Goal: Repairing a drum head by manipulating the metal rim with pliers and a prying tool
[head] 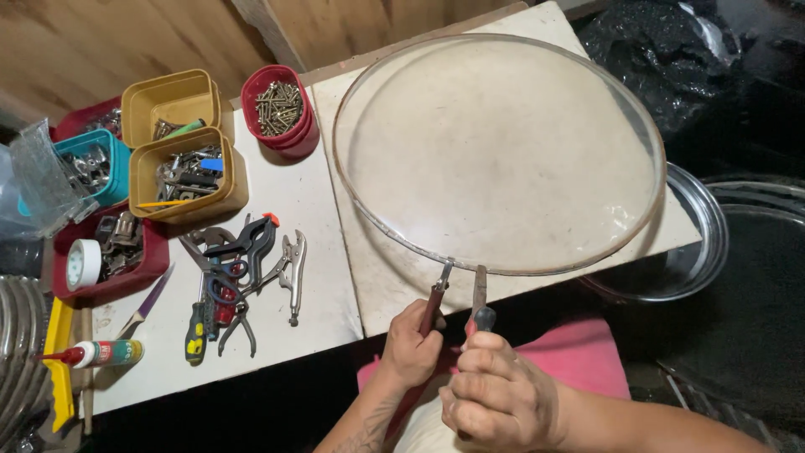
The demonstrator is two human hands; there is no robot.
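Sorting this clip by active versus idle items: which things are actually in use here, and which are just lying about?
In use:
left hand holding red-handled pliers
right hand holding a second tool
round clear disc, gripped at its near rim

Lying about:
red cup of screws
locking pliers
spring clamp
tape roll
glue bottle
yellow tubs

One head-worn view only. The scene is seen from above and close in, angled steeply down and forward over a white worktop. The wearer's forearms enter at the bottom edge. A wooden wall is taken in at the top left. No second view is provided for overlap.
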